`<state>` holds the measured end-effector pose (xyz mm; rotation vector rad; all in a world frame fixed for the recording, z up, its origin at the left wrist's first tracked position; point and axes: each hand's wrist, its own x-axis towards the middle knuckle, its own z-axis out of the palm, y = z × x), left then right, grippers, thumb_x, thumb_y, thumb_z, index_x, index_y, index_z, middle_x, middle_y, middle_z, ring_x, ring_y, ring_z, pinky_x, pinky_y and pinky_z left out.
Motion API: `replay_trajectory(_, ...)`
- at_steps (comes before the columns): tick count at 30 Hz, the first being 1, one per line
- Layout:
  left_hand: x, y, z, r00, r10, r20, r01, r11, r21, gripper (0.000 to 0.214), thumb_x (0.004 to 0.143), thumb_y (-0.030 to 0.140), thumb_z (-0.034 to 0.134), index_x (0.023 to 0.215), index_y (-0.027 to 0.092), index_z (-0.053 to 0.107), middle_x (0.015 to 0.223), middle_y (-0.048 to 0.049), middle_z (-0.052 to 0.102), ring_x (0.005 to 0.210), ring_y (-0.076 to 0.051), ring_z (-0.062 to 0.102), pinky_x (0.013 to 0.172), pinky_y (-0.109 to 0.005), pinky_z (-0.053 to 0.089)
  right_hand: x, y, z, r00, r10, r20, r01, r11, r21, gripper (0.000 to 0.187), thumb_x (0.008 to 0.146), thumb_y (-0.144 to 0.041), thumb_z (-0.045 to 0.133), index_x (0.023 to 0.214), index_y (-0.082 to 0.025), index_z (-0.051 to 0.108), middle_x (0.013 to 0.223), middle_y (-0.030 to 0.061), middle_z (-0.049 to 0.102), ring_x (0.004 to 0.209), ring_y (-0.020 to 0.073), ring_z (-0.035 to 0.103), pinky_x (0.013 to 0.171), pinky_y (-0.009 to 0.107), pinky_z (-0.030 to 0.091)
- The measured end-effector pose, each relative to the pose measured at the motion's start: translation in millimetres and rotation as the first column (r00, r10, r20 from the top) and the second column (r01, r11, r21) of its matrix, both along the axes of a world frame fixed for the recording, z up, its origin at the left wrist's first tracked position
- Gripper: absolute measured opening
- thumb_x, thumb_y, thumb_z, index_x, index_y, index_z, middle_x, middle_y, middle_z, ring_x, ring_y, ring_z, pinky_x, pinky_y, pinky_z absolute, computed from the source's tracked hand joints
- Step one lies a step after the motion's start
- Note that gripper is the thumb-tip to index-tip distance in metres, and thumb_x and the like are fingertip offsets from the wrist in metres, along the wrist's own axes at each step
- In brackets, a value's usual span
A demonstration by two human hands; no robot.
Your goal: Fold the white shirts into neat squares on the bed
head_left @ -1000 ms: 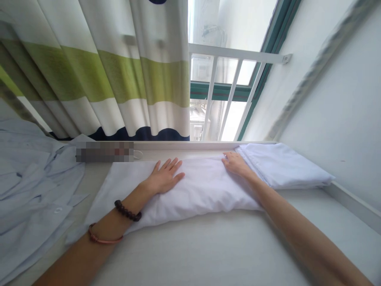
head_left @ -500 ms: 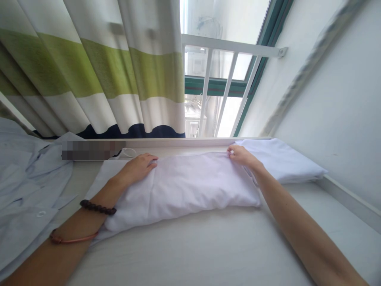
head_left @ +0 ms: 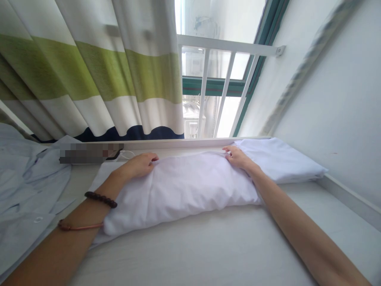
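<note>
A folded white garment (head_left: 190,186) lies in a long flat bundle on the white surface in front of me. At the left part of its far edge, my left hand (head_left: 141,163) is closed, fingers curled over the cloth. My right hand (head_left: 236,156) holds the far right corner of the same bundle between thumb and fingers. A dark beaded bracelet (head_left: 101,199) and a thin reddish band (head_left: 80,227) circle my left wrist. The fabric under both palms is hidden.
Another folded white garment (head_left: 279,161) lies at the right by the wall. Loose white clothing with a button (head_left: 26,222) spreads at the left. A blurred-out object (head_left: 89,154) with a white cord is behind my left hand. Striped curtains (head_left: 104,75) and a white railing (head_left: 226,44) stand beyond.
My right hand has shifted slightly left along the far edge, and its fingers have loosened a little. My left hand stays almost in place. The view has tilted slightly.
</note>
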<state>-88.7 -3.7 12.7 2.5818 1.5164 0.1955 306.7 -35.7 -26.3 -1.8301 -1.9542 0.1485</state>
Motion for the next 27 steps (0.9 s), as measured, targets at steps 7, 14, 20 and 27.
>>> replay_trajectory(7,59,6,6.2,0.987,-0.128,0.097,0.126,0.992,0.025,0.021,0.074,0.030,0.062,0.090,0.017,0.066,0.096,-0.0077,0.066,0.085,-0.024,0.063,0.076,-0.033,0.048,-12,-4,13.1,0.992,0.006,0.129,-0.006,1.000,0.002,0.029,0.077,-0.007,0.053,0.101,-0.016,0.066,0.115,0.0134,0.055,0.112,0.0249,0.051,0.099,0.035,0.037)
replay_trajectory(14,55,-28,-11.4,0.917,-0.389,-0.087,0.393,0.846,0.361,0.023,0.074,0.003,0.056,0.080,0.021,0.069,0.095,-0.0064,0.059,0.097,-0.023,0.054,0.089,-0.037,0.041,-8,-9,23.4,0.981,0.053,0.186,-0.042,0.997,-0.065,0.019,0.071,-0.003,0.057,0.080,-0.015,0.069,0.097,0.0088,0.061,0.092,0.0178,0.057,0.087,0.025,0.042)
replay_trajectory(20,39,-26,-5.0,0.982,-0.190,0.011,0.179,0.942,0.282,0.034,0.081,0.027,0.060,0.115,0.024,0.059,0.118,-0.0072,0.055,0.091,-0.022,0.059,0.076,-0.032,0.047,-7,-13,26.6,0.978,0.025,0.209,-0.005,0.995,-0.095,0.020,0.074,-0.006,0.056,0.087,-0.015,0.069,0.095,0.0090,0.064,0.091,0.0189,0.058,0.085,0.025,0.041)
replay_trajectory(27,26,-3,-6.2,0.996,0.010,0.091,-0.017,0.997,0.076,0.049,0.080,0.058,0.053,0.106,0.018,0.063,0.109,-0.0116,0.065,0.101,-0.030,0.060,0.088,-0.039,0.045,-21,-18,39.3,0.976,-0.022,0.214,0.033,0.998,-0.046,0.032,0.082,-0.012,0.050,0.113,-0.014,0.061,0.119,0.0143,0.059,0.114,0.0257,0.053,0.097,0.033,0.038)
